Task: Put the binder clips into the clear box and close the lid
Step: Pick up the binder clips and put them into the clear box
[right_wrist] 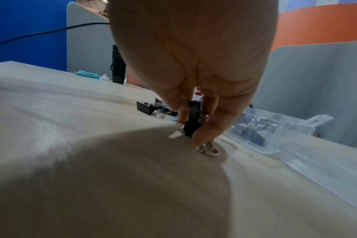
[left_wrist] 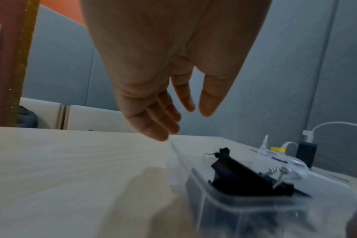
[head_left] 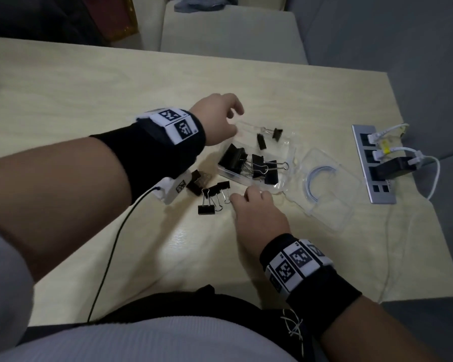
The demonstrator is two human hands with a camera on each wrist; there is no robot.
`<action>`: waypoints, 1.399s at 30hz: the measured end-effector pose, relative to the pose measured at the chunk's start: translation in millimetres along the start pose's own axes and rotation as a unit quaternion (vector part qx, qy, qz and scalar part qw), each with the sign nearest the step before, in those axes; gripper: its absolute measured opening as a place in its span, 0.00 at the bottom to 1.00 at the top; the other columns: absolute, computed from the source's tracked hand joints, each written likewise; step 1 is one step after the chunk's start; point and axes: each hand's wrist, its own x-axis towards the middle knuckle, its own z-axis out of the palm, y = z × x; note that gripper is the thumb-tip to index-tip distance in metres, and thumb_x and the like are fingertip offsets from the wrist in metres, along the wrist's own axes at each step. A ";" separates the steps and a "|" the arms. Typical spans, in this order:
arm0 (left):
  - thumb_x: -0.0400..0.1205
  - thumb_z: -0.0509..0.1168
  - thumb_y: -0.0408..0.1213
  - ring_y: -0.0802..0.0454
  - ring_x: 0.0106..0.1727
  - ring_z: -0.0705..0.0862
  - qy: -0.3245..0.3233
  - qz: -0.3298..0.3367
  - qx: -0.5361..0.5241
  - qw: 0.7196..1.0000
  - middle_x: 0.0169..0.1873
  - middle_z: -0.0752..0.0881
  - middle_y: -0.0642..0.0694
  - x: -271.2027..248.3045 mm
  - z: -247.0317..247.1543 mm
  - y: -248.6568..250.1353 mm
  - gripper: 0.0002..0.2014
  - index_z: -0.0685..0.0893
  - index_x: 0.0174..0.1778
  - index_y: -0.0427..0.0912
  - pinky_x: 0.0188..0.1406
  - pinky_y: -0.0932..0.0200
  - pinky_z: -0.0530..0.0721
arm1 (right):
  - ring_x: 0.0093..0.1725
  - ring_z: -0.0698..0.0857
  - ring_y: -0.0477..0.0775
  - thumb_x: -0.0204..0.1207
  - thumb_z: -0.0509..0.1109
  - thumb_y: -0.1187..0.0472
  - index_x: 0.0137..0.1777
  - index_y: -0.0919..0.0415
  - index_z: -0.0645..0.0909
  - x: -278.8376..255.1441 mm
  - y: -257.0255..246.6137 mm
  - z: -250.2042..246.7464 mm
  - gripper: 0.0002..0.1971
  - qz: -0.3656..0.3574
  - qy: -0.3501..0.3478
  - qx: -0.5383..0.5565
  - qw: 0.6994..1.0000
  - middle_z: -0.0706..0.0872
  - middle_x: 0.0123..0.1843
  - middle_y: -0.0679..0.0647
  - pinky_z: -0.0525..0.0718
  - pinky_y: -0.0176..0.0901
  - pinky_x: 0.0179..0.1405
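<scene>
The clear box (head_left: 285, 142) sits mid-table with several black binder clips (head_left: 236, 159) inside. Its clear lid (head_left: 330, 189) lies open on the table to the right. A few loose clips (head_left: 207, 205) lie on the table left of the box's near corner. My right hand (head_left: 239, 198) is down among them; in the right wrist view the right hand (right_wrist: 190, 127) pinches a black binder clip (right_wrist: 190, 124) between thumb and fingers, its wire handle touching the table. My left hand (head_left: 233, 118) hovers over the box's far left corner. The left hand (left_wrist: 185, 116) has relaxed fingers holding nothing above the box (left_wrist: 245, 209).
A grey power strip (head_left: 372, 163) with white plugs, a black adapter and white cables lies near the table's right edge. A black cable (head_left: 110, 257) runs from my left wrist toward the table's near edge. Bare tabletop stretches to the left and far side.
</scene>
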 end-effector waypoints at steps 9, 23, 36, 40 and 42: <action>0.61 0.79 0.57 0.45 0.53 0.81 -0.198 -0.083 0.207 0.954 0.59 0.75 0.47 -71.0 15.0 -44.0 0.38 0.71 0.64 0.56 0.51 0.48 0.84 | 0.58 0.71 0.60 0.76 0.60 0.71 0.60 0.56 0.73 0.6 -1.9 1.8 0.15 -0.005 0.011 0.016 1.000 0.76 0.60 0.55 0.69 0.47 0.36; 0.68 0.75 0.46 0.42 0.47 0.81 -0.182 -0.045 0.179 0.966 0.55 0.72 0.44 -68.6 39.9 -51.5 0.17 0.81 0.50 0.48 0.51 0.46 0.86 | 0.57 0.71 0.60 0.79 0.62 0.67 0.54 0.57 0.77 0.2 12.5 6.7 0.08 0.000 0.043 0.086 0.995 0.77 0.60 0.52 0.83 0.54 0.44; 0.69 0.74 0.47 0.43 0.45 0.80 -0.182 -0.048 0.194 0.963 0.48 0.74 0.45 -63.0 39.1 -57.4 0.12 0.77 0.38 0.48 0.43 0.53 0.83 | 0.72 0.72 0.58 0.77 0.67 0.45 0.77 0.55 0.65 78.7 47.2 -65.2 0.31 0.084 0.129 0.194 0.969 0.70 0.77 0.59 0.72 0.53 0.71; 0.69 0.74 0.48 0.44 0.45 0.80 -0.175 -0.048 0.176 0.968 0.47 0.78 0.44 -61.8 37.9 -62.4 0.13 0.76 0.34 0.49 0.41 0.55 0.80 | 0.68 0.76 0.61 0.78 0.60 0.38 0.73 0.58 0.70 74.2 57.1 -46.6 0.31 0.109 0.032 0.093 0.989 0.78 0.70 0.60 0.76 0.57 0.68; 0.69 0.74 0.47 0.44 0.43 0.80 -0.171 -0.048 0.165 0.970 0.45 0.79 0.44 -61.0 34.8 -64.5 0.13 0.76 0.33 0.48 0.39 0.56 0.78 | 0.67 0.76 0.61 0.78 0.59 0.37 0.73 0.59 0.71 66.5 57.0 -35.2 0.31 0.103 0.024 0.092 0.990 0.79 0.68 0.59 0.75 0.58 0.68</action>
